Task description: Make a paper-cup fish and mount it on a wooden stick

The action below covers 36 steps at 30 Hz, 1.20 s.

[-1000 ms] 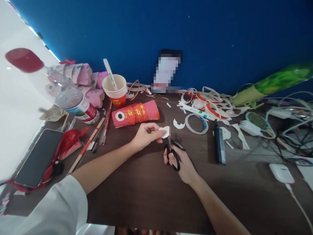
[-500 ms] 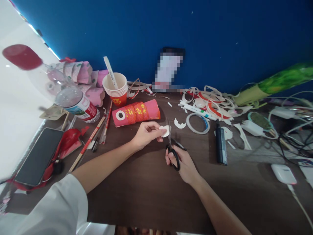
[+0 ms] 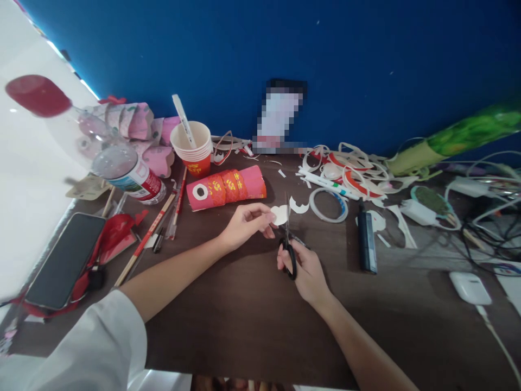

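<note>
White paper piece (image 3: pixel 279 215) is pinched in left hand (image 3: pixel 249 224), over the tabletop (image 3: pixel 244 315), edge at the scissor blades. Black-handled scissors (image 3: pixel 290 255) held in right hand (image 3: pixel 309 269), fingers through the handles, blades pointing away from the person. Dark pen (image 3: pixel 299 240) beside the scissors, partly hidden. Curved paper scrap (image 3: pixel 299 205) just right of the blades, then tape roll (image 3: pixel 329 205). Red-pink paper tube (image 3: pixel 226 188) with white ring lies beyond left hand; stacked paper cups (image 3: pixel 191 149) behind it, white marker (image 3: pixel 184 120) standing inside. Black smartphone (image 3: pixel 65 260) far left.
</note>
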{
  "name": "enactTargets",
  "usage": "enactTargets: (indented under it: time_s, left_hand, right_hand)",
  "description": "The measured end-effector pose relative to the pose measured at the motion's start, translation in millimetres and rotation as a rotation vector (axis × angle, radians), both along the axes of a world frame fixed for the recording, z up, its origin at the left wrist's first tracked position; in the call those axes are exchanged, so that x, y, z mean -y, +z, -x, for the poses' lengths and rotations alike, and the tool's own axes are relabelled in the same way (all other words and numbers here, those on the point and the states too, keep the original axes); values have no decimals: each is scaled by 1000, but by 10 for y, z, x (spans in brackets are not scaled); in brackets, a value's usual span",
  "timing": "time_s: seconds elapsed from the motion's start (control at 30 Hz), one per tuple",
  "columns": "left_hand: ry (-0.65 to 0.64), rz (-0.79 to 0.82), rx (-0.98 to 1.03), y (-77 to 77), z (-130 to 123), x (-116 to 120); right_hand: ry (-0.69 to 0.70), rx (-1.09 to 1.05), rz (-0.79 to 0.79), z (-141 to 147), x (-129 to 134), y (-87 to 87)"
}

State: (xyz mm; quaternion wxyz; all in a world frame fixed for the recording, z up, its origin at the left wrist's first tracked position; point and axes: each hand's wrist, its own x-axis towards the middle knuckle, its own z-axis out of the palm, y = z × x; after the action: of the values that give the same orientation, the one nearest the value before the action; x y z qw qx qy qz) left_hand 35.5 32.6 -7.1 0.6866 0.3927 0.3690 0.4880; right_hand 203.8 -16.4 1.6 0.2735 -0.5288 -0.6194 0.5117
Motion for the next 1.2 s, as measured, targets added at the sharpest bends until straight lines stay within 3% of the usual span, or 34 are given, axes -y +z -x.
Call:
enactTargets:
  time_s: [0.23,0.67,0.97,1.2]
  left_hand:
    - [-38,-102,-77,12,-10,24]
    - [16,-114,-108,-4,-16,29]
    - [-116,-189,-156,-30,4,28]
    - [-125,-186,-163,-16,5,33]
  right_hand:
    - [-26,-48,43,-24,-10,0]
    - [244,-161,177,-286,-110,71]
    - [305,-169,203,-325,-140,67]
    - [328,-183,228,-360,-150,26]
